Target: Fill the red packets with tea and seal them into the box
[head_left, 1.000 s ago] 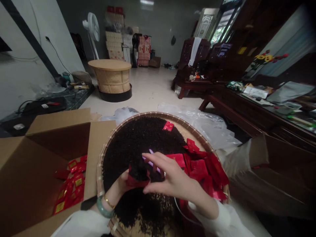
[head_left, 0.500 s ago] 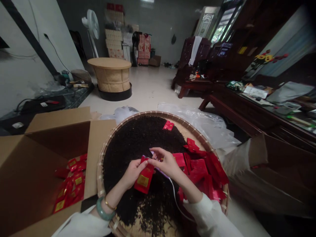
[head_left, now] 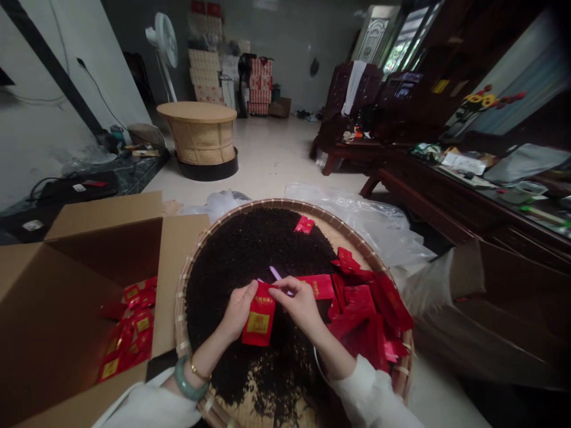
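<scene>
Above a round bamboo tray (head_left: 180, 300) of dark, tea-like leaves (head_left: 263, 244), note a red packet (head_left: 259, 324) pinched along its top edge by left hand (head_left: 237, 312) and right hand (head_left: 301, 304), presumably to keep that edge flat, with a purple device (head_left: 275, 273) partly hidden just beyond.

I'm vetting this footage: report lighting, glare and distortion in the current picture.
Head view: dim overall, bright window; head view: glints on the plastic sheeting; head view: cardboard box stretched toward the left edge, red packet fairly sharp.
</scene>
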`<state>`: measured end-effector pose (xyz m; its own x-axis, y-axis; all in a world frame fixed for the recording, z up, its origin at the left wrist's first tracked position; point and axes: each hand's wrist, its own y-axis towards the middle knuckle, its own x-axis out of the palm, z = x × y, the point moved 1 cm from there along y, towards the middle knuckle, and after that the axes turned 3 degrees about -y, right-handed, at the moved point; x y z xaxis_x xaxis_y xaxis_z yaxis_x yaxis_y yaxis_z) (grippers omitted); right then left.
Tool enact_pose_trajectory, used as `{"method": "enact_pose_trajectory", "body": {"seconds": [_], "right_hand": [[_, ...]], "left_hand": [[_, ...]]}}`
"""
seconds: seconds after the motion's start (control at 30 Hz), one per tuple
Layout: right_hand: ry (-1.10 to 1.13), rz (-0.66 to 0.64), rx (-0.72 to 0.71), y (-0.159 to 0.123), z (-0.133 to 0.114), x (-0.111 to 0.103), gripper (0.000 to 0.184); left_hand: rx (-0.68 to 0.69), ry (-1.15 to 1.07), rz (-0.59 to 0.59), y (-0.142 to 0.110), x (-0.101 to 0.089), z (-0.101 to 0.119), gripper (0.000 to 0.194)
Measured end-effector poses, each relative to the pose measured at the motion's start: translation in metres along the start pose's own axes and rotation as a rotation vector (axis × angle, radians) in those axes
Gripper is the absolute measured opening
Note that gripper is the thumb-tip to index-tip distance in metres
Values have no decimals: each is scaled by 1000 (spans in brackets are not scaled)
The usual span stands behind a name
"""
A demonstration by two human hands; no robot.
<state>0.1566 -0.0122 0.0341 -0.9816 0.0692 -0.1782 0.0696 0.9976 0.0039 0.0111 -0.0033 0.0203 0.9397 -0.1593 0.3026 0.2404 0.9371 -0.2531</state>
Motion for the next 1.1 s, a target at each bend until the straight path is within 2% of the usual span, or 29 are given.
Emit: {"method": "enact_pose_trajectory", "body": {"seconds": [0.1, 0.2, 0.3, 0.4, 0.53, 0.63, 0.73, 0.83, 0.97, 1.1], "right_hand": [[-5, -3, 6, 2, -1, -3, 18], [-28, 3, -72, 1, -4, -7, 15], [-30, 3, -167, -1, -8, -8, 12], [-21, -22, -173, -2, -9, -7, 11], [20, -15, -117, -2, -8, -9, 16], [78, -42, 22, 1, -6, -11, 23], [172, -75, 168, 5, -4, -11, 30], [247, -66, 244, 7, 0, -7, 34], [187, -45, 224, 7, 5, 1, 30], [66, -8, 125, 8, 10, 3, 25]], "left_hand": [[116, 158, 38, 2, -1, 3, 47], [233, 285, 80, 2, -3, 6, 29], [249, 276, 50, 2, -5, 8, 19], [244, 228, 19, 1, -5, 8, 16], [177, 179, -29, 1, -5, 4, 26], [117, 124, -38, 2, -5, 0, 38], [-2, -13, -71, 3, -5, -1, 46], [-137, -139, -150, 1, -2, 1, 46], [-255, -171, -285, -2, 1, -2, 56], [-297, -187, -253, -1, -1, -7, 56]]}}
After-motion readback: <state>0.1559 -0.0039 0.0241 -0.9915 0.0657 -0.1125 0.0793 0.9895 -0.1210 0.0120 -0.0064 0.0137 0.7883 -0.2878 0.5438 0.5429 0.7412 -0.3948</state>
